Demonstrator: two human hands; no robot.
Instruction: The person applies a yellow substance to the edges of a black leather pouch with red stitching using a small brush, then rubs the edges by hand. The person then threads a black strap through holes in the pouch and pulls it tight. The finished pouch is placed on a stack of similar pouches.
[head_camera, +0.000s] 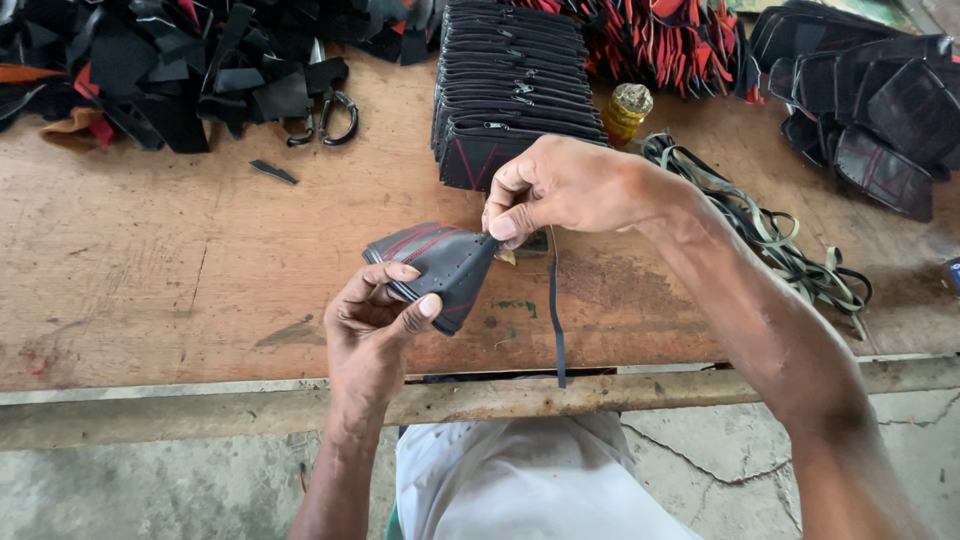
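The left hand (375, 315) holds a black leather piece (440, 262) with red stitch lines and rows of small holes, thumb on top and fingers curled under its lower edge. The piece is lifted just above the near part of the worktop (180, 270), folded into a rough cone that narrows toward the right. The right hand (560, 185) is closed in a pinch at that narrow end, thumb and forefinger pressed together on the tip of the piece. A thin black strip (556, 320) hangs straight down from just below the pinch and crosses the front edge of the worktop; whether the fingers grip it too cannot be told.

Behind the right hand stands a tall stack of similar black pieces (510, 85) with red stitching, set on edge in a neat row. Just right of the stack is a small jar (626, 112) with a yellowish body and a crusted lid. A tangle of olive and black straps (780, 235) lies on the worktop to the right of the forearm. Far right, a loose heap of larger black panels (880, 110). At the back left, a pile of black and red scraps (150, 65), with scissors (330, 115) at its near edge and one small black offcut (273, 172) lying alone on the bare wood. Behind the jar, a bunch of red and black strips (670, 40).
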